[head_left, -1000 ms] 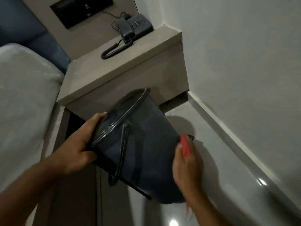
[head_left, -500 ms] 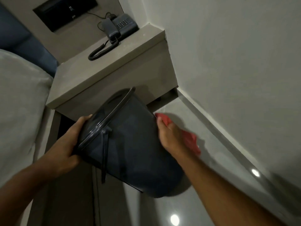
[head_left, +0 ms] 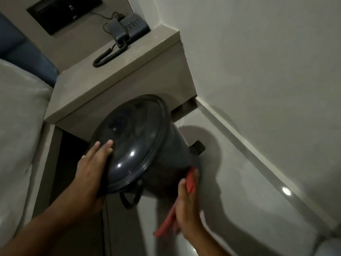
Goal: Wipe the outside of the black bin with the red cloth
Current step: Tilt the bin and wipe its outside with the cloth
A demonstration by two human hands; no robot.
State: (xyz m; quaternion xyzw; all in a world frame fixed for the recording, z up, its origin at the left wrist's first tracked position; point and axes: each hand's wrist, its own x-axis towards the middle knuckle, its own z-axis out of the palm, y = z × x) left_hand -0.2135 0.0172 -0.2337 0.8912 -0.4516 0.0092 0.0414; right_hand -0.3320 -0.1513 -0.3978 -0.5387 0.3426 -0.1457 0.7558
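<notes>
Both forearms are bare, with no sleeves in view. The left hand [head_left: 90,168] wears no glove, ring or watch, and neither does the right hand [head_left: 187,206]. Fingernails are short and unpainted. Dim light and blur hide finer detail.

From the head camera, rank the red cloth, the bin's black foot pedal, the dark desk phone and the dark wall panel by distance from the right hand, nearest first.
1. Red cloth: held in the right hand against the black bin.
2. Black foot pedal: just above the hand, at the bin's base.
3. Dark desk phone: back of the grey nightstand.
4. Dark wall panel: top left, behind.
</notes>
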